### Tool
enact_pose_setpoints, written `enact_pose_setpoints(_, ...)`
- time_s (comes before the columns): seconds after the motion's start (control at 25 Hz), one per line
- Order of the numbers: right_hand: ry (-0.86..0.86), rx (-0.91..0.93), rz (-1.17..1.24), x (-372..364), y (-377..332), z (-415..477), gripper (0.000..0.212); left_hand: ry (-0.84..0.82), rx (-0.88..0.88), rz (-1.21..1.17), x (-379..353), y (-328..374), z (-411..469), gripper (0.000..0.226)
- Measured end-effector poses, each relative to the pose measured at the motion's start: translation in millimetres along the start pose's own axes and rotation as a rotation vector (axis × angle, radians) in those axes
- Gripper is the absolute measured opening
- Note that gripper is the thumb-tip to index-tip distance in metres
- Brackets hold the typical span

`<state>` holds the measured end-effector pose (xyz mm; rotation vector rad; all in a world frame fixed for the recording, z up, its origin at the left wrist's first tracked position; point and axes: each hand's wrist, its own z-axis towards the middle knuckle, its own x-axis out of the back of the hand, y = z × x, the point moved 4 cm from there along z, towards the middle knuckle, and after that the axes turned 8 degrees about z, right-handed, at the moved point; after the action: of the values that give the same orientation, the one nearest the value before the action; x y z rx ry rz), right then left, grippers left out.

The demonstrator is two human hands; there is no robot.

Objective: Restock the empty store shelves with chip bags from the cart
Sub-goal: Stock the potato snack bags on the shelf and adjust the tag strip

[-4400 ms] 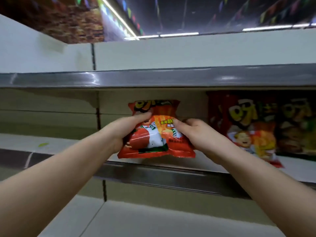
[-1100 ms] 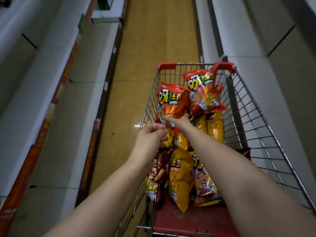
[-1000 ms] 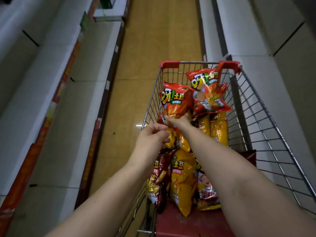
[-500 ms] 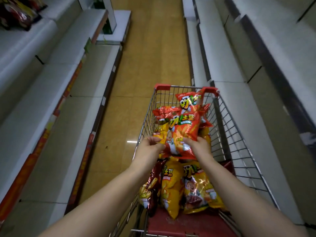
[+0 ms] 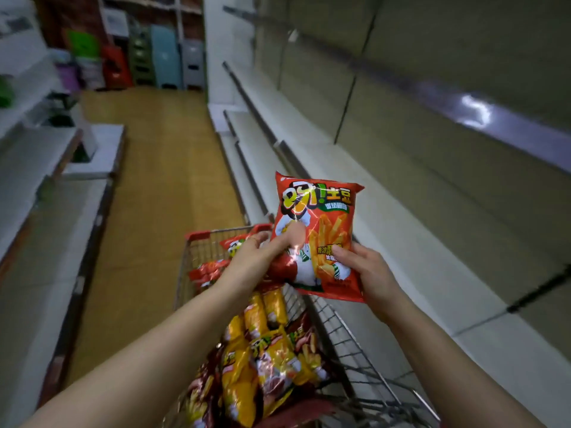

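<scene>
Empty shelves (image 5: 417, 242) run beside the cart (image 5: 200, 234), above which the left grip (image 5: 253, 257) and right grip (image 5: 367, 270) pinch the red chip bag (image 5: 321, 217) by its lower sides, likely light, slippery, crushable, best held at edges.

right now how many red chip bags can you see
3. The held bag is in the left hand and right hand above the cart; two more red bags lie at its far end. Others may be hidden under the pile.
</scene>
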<state>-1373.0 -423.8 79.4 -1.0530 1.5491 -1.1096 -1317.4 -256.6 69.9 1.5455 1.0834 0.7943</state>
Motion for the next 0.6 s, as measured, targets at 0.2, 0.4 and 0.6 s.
enact_pose_setpoints(0.2,0.144,0.233,-0.160,30,-93,-97,0.037,-0.290,-0.170,-0.042,-76,79,-46,0.063)
enact_pose_setpoints(0.4,0.460,0.462,-0.321,82,-168,-206,0.063,-0.527,-0.279,-0.089,-178,143,-99,0.047)
enact_pose_setpoints(0.6,0.780,0.581,-0.482,142,-211,-331,0.051,-0.798,-0.303,-0.015,-290,175,-177,0.040)
